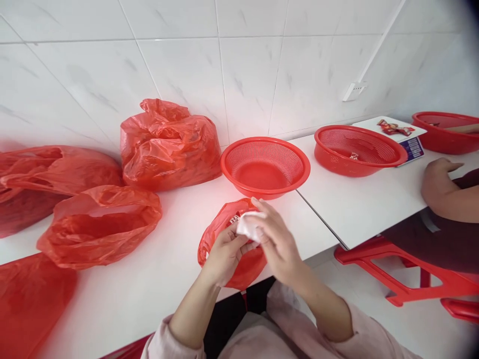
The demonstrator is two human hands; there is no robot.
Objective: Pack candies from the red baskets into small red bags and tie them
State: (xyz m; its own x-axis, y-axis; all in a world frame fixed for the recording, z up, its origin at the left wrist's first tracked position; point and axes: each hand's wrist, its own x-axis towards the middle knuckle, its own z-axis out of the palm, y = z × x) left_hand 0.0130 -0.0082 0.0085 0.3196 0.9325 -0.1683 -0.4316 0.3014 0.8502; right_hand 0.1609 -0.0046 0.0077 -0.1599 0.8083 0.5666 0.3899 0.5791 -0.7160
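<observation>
A small soft white piece [248, 225], perhaps a wrapper or tissue, is held between my two hands above an open red plastic bag [213, 239]. My left hand [225, 249] pinches its lower left side, fingers curled. My right hand [279, 240] grips its right side between thumb and fingers, slightly blurred. Just behind the white piece, a small item with a dark-and-white pattern [234, 219] shows at the bag's mouth. My hands hide most of the bag's contents. Beyond the bag stands a red perforated basket [266, 190].
Several red plastic bags lie left: a full one [170, 149] by the tiled wall, an open one [101, 249] nearer. Right, another red basket [359, 167] holds a small packet. A white scale-like tray [368, 124] carries red packets. A co-worker's arm [445, 192] rests at the right edge.
</observation>
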